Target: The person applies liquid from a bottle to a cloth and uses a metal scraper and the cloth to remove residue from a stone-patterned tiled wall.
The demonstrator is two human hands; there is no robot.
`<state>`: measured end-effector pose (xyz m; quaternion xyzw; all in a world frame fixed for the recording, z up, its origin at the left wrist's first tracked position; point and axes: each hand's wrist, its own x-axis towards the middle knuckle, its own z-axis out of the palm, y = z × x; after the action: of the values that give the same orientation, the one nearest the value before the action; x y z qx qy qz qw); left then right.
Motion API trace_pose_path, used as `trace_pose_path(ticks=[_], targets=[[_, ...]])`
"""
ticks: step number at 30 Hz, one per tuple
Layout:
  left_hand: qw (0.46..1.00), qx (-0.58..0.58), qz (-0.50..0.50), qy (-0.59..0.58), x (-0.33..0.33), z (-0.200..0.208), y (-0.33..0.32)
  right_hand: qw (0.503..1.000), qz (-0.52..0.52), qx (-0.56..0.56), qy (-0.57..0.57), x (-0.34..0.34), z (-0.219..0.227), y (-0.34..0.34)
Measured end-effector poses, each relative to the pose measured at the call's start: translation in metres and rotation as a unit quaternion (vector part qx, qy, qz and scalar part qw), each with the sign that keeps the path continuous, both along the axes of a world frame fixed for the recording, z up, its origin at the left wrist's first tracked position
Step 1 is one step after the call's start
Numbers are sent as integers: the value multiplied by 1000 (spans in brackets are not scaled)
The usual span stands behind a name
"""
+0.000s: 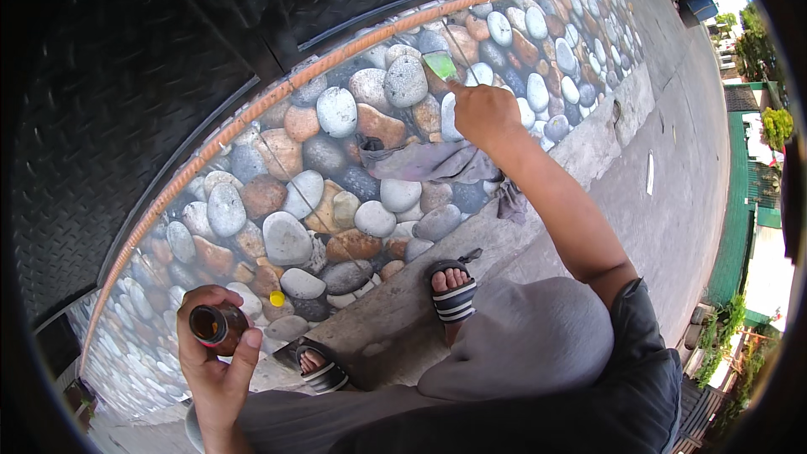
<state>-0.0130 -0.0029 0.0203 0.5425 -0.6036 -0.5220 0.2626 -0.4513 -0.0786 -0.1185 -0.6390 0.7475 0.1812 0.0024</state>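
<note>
My left hand (215, 378) is closed round a small brown glass bottle (225, 329), whose uncapped mouth faces up toward me. A small yellow bottle cap (276, 298) lies on the pebble-patterned surface (287, 238) beside that bottle. Farther off, my right hand (489, 115) grips a flat paintbrush (439, 65) with a green handle; its grey far end is against or just over the pebble pattern. Under my right forearm a crumpled grey cloth (437, 161) is spread, partly hanging over the concrete edge.
A raised orange-brown ribbed border (336, 46) runs along the far side, with a dark tread-plate metal gate (109, 109) behind it. My sandalled feet (454, 292) stand by the concrete ledge (382, 319). Grey pavement (672, 176) stretches to the right. Thin dark lines cross the pebble pattern.
</note>
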Motion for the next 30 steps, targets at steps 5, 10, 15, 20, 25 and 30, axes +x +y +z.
trace_pose_path(ticks=[5,10,15,20,25,30], targets=[[1000,4,3,-2,-1,2,1,999,-23,18,-12,-2,6,-7],[1000,-1,-1,-6,2,3,2,998,-17,46,-26,8,18,-6],[1000,2,6,-1,1,5,4,997,-34,56,-30,7,21,-9],[1000,-9,-4,-12,4,4,3,998,-25,59,-11,7,17,-8],[1000,-6,2,1,-1,7,5,998,-23,51,-13,4,12,-4],[1000,-7,-9,-9,-3,7,7,997,-24,74,-16,9,19,-3]])
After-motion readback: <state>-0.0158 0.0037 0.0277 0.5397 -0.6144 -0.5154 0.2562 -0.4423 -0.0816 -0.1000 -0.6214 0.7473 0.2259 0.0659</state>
